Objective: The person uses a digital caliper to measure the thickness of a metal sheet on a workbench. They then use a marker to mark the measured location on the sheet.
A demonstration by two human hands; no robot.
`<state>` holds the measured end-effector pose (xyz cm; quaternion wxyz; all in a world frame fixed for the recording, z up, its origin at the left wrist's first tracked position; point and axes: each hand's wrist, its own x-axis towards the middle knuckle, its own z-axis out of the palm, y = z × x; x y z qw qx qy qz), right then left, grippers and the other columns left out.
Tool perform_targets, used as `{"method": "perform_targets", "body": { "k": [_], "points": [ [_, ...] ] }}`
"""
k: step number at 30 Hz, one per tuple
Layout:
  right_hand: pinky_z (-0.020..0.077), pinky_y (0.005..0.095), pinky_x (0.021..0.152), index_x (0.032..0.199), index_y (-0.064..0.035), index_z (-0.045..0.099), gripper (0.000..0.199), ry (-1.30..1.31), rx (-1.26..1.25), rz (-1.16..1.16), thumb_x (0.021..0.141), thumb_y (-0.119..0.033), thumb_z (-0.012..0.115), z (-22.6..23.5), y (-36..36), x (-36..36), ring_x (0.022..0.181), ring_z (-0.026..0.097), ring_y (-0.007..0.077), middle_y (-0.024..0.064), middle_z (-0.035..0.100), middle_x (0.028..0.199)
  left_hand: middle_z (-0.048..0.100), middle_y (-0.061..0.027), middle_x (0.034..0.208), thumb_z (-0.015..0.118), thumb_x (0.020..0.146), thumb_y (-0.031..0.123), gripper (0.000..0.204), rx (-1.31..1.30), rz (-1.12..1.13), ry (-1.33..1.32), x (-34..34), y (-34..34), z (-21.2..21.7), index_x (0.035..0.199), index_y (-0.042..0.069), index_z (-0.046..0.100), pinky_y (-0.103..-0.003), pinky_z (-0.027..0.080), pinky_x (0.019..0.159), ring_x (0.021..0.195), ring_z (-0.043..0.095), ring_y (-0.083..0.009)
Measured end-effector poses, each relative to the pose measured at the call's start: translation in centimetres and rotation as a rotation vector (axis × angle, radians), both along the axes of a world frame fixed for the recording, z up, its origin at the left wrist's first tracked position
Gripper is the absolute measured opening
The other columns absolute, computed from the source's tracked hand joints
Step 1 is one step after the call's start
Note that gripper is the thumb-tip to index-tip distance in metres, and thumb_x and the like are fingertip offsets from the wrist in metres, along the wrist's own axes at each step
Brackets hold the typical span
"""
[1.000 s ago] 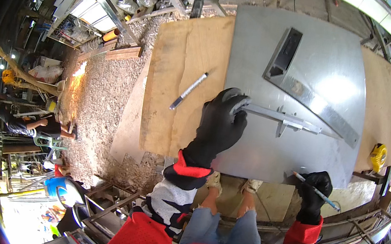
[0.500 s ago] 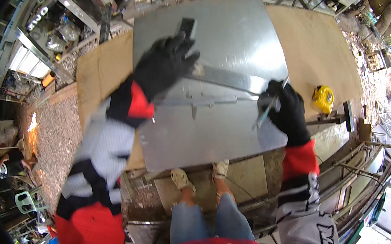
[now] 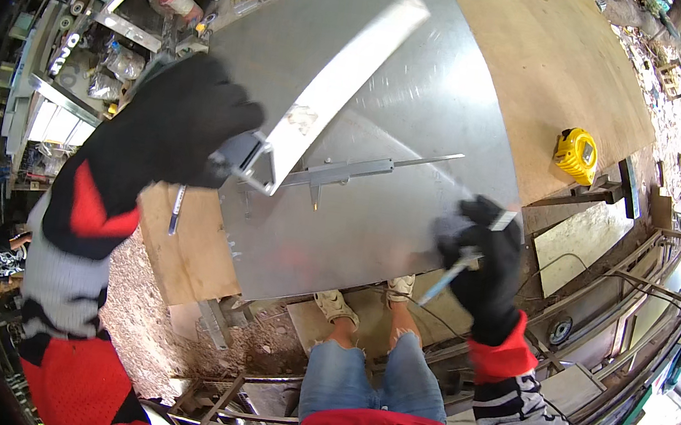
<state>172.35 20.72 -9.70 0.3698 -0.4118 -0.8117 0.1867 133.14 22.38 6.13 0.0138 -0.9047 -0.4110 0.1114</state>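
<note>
My left hand (image 3: 190, 122), in a black glove, is closed around the stock of a try square (image 3: 335, 84). The square is tilted up off the sheet, its wide bright blade pointing away to the upper right. My right hand (image 3: 483, 260), also gloved, is closed on a slim pale-blue pen-like tool (image 3: 444, 283) that points down to the left. Both hands are over a large grey metal sheet (image 3: 335, 254). A vernier caliper (image 3: 349, 173) lies on that sheet between them, its jaws toward me.
A yellow tape measure (image 3: 577, 155) sits on the brown board (image 3: 546, 59) at right. A pen (image 3: 177, 209) lies near the sheet's left edge on another board piece (image 3: 190, 258). Metal frames (image 3: 601, 304) stand at lower right, and cluttered shelving (image 3: 75, 86) fills the left.
The try square has come up off the sheet in my left hand and swung round. That hand has moved left and toward me. My right hand has dropped slightly nearer, still holding the pen-like tool.
</note>
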Motion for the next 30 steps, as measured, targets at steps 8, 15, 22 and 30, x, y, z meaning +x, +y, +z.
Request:
{"method": "perform_targets", "body": {
  "k": [8,15,22,30],
  "points": [
    [0.0432,0.0497,0.098,0.1,-0.0128,0.063,0.024,-0.171,0.09,0.418,0.076,-0.011,0.066,-2.8,5.4,-13.2,0.1,0.062,0.0342,0.0096,0.066,0.094,0.062,-0.0177,0.103,0.085,0.057,0.02,0.053,0.239,0.491,-0.19,1.9,-15.4,4.6,0.102,0.002,0.063,-0.048,0.051,0.082,0.092,0.061,-0.0378],
    [0.0464,0.0466,0.072,0.085,-0.012,0.06,0.019,-0.26,0.209,0.11,0.074,-0.017,0.075,-2.3,10.9,-9.0,0.079,0.062,0.0334,0.0101,0.061,0.077,0.061,-0.0139,0.096,0.084,0.067,0.039,0.052,-0.025,0.671,-0.509,9.8,-24.4,-5.0,0.1,0.006,0.064,-0.046,0.052,0.074,0.087,0.061,-0.0328],
    [0.0459,0.0463,0.073,0.091,-0.015,0.064,0.024,-0.212,0.217,-0.151,0.077,-0.027,0.079,-2.9,11.9,-6.4,0.08,0.066,0.0328,0.0081,0.068,0.081,0.058,-0.0102,0.096,0.08,0.064,0.036,0.047,-0.077,0.732,-0.531,14.5,-23.2,-12.8,0.1,0.011,0.063,-0.047,0.05,0.078,0.088,0.06,-0.0301],
    [0.0505,0.0425,0.081,0.094,-0.0077,0.063,0.027,0.096,-0.012,-0.145,0.075,-0.013,0.081,-2.3,0.6,-2.6,0.089,0.068,0.0313,0.0094,0.071,0.1,0.058,-0.0049,0.094,0.079,0.062,0.031,0.061,0.088,0.587,-0.42,14.8,-20.6,-12.4,0.118,0.012,0.067,-0.058,0.033,0.109,0.094,0.055,-0.0258]
  ]
}}
